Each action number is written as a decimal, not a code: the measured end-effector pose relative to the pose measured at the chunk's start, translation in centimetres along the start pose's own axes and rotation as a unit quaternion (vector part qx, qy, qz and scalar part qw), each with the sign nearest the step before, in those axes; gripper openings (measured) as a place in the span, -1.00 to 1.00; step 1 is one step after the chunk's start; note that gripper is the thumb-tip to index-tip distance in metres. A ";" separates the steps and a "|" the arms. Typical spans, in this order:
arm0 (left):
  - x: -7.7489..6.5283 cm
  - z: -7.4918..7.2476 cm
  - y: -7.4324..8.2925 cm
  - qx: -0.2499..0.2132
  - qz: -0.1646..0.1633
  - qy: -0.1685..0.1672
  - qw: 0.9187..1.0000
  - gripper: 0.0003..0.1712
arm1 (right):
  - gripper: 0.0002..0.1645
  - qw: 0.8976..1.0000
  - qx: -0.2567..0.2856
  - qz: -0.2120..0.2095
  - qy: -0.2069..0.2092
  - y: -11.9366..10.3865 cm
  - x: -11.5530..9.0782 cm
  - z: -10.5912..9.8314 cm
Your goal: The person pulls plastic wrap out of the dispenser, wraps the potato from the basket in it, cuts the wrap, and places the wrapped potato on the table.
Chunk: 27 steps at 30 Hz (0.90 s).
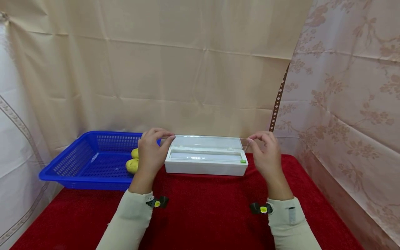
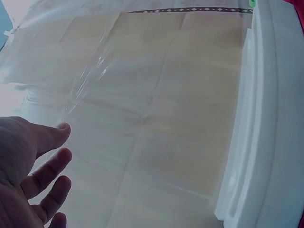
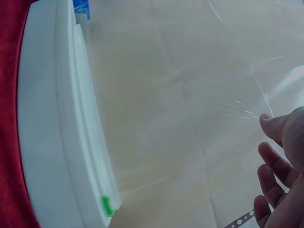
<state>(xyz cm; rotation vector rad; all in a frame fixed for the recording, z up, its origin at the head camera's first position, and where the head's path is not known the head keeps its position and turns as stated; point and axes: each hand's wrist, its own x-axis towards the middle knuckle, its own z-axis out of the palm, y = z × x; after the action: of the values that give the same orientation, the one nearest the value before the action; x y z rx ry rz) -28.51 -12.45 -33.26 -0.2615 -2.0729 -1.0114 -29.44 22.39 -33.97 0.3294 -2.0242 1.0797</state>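
A white cling film dispenser [image 1: 204, 168] lies lengthwise across the table with its clear lid [image 1: 207, 141] tipped back. Its small green slider [image 1: 243, 161] sits at the right end. Clear cling film [image 2: 99, 66] stretches up from the box, creased into shiny lines near the fingers. My left hand [image 1: 153, 149] pinches one corner of the film between thumb and forefinger, above the box's left end. At the other end, my right hand [image 1: 267, 152] pinches the opposite corner, where creases fan out from the thumb in the right wrist view. Both hands are raised clear of the box.
To the left stands a blue plastic basket [image 1: 50, 175] holding yellow potatoes [image 1: 132, 166], partly hidden behind my left hand. A red cloth [image 1: 206, 211] covers the table. Beige curtain [image 1: 187, 69] hangs close behind, and patterned fabric [image 1: 350, 104] borders the right side.
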 end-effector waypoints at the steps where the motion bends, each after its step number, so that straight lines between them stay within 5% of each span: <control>1: 0.0 -0.1 0.1 -0.002 0.002 0.001 1.000 -0.86 | -0.94 1.000 0.001 -0.003 0.002 -0.1 0.0 -0.1; 27: 0.0 -2.4 2.6 -0.037 0.082 0.053 0.995 -0.89 | -0.94 0.999 0.015 -0.036 0.025 -3.1 0.2 -2.7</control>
<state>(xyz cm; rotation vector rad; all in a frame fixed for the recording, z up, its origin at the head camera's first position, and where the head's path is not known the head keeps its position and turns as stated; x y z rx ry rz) -25.90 -12.50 -30.93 -0.4003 -1.8876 -0.9820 -26.50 22.67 -31.17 0.3839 -1.9384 1.0635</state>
